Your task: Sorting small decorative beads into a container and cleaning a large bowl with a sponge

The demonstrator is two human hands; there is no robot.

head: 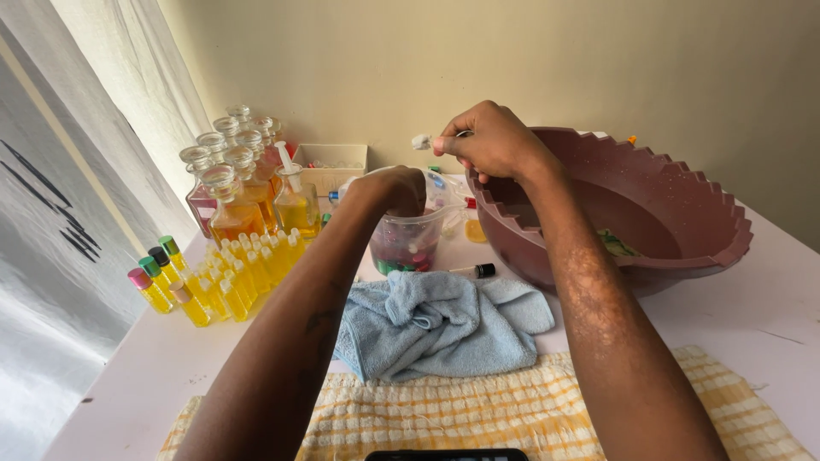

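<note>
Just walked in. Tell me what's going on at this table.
A person's left hand reaches into a clear plastic cup of coloured caps. The right hand pinches a small pale piece above it, beside a maroon plastic basin. Small yellow-filled vials lie at left; a crumpled blue cloth lies in front.

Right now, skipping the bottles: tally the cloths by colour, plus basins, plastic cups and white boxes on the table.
Blue cloth: 1
Yellow checked cloth: 1
Maroon basin: 1
Clear plastic cup: 1
White box: 1
Total: 5
</note>
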